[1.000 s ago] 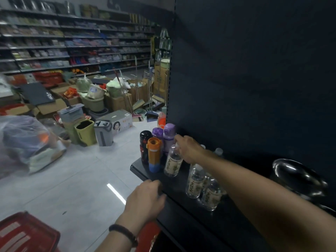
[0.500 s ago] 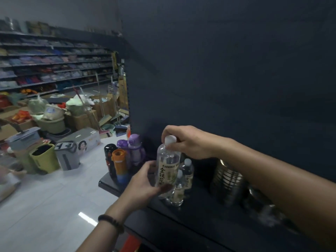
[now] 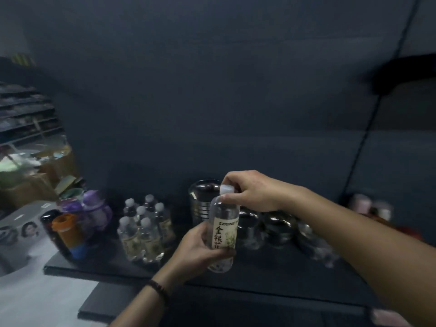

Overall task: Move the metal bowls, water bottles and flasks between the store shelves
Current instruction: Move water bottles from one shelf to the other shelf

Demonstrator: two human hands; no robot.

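Observation:
I hold a clear water bottle point(image 3: 224, 230) with a pale label and white cap upright above the dark shelf point(image 3: 259, 277). My right hand point(image 3: 252, 191) pinches its cap from above, and my left hand point(image 3: 200, 246) wraps its lower body. Several more water bottles point(image 3: 144, 230) stand grouped on the shelf to the left. Further left stand flasks: purple ones point(image 3: 94, 208), an orange-and-blue one point(image 3: 67, 232) and a dark one point(image 3: 48, 220). Behind the held bottle sits a stack of metal bowls point(image 3: 203, 199), with more metal bowls point(image 3: 276, 227) to the right, blurred.
A dark back panel point(image 3: 212, 90) rises behind the shelf. A lower shelf edge point(image 3: 113, 312) juts out below. At left lie the pale floor point(image 3: 28, 298), a printed box point(image 3: 21, 225) and cardboard boxes of goods point(image 3: 28, 175). Pinkish items point(image 3: 370, 206) stand far right.
My right hand lifted one bottle out of the group by its cap, my left hand came up from the shelf edge and gripped its body. My view turned right toward the shelf.

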